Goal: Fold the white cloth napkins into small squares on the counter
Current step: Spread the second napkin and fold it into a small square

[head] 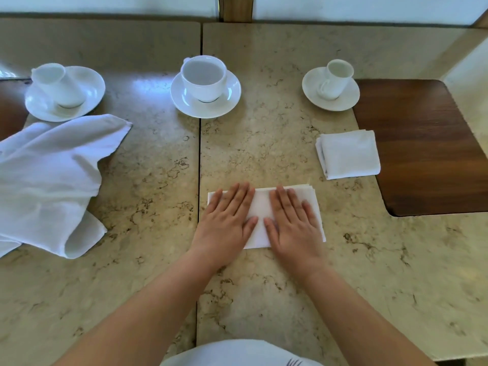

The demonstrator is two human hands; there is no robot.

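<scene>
A white napkin folded into a rectangle (261,207) lies on the marble counter (264,143) in front of me. My left hand (227,220) rests flat on its left half, fingers spread. Flat on the right half lies my right hand (293,223), thumb tips nearly touching. Neither hand grips anything. A finished small folded square napkin (348,154) sits to the right, beside the wooden inlay. A heap of unfolded white napkins (50,180) lies at the left.
Three white cups on saucers stand along the back: left (63,91), middle (204,85), right (331,84). A dark wooden inlay (422,146) fills the right side. A seam (199,180) splits the counter slabs. White cloth (237,352) shows at the bottom edge.
</scene>
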